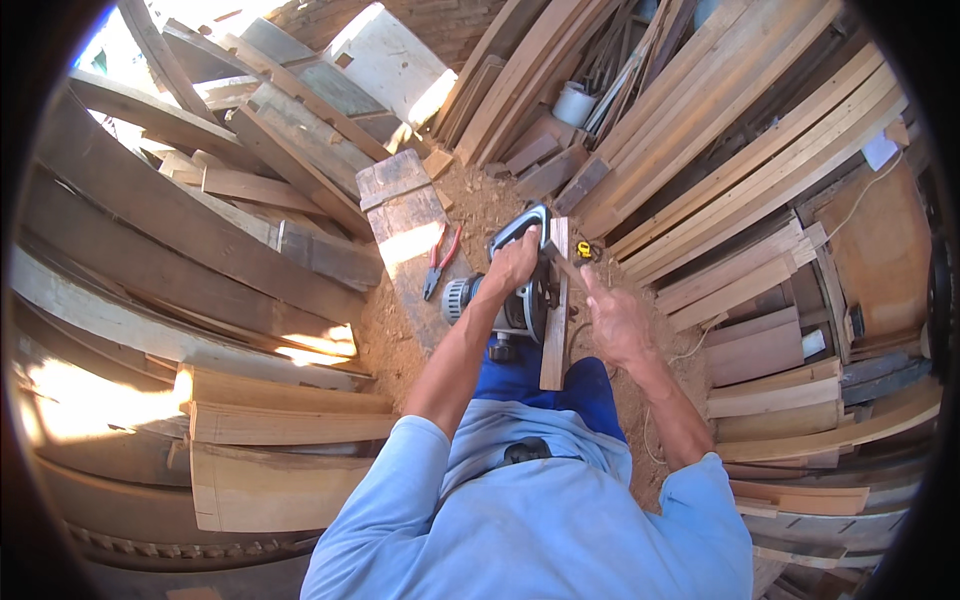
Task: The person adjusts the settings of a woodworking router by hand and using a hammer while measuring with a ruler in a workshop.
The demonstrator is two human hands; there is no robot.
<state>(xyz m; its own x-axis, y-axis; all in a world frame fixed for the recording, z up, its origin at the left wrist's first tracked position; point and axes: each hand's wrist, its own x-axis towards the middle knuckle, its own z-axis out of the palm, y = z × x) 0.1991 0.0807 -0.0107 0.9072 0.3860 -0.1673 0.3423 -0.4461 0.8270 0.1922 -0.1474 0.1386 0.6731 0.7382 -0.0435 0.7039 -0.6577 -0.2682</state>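
A grey and black electric planer (512,312) lies tilted on its side over my lap, its loop handle pointing away from me. My left hand (515,262) is closed on the planer near that handle. In my right hand (618,325) is the wooden handle of what looks like a hammer (568,266). Its dark head end is close to the planer's edge, and whether they touch I cannot tell. Between the planer and my right hand a narrow wooden strip (553,350) runs lengthwise, its near end over my blue trousers.
Red-handled pliers (438,268) rest on a worn board (408,225) left of the planer. A yellow tape measure (584,250) lies beyond my right hand. Sawdust covers the ground. Stacked planks (290,410) crowd the left, more boards (720,110) the right. A pale cord (690,352) trails at right.
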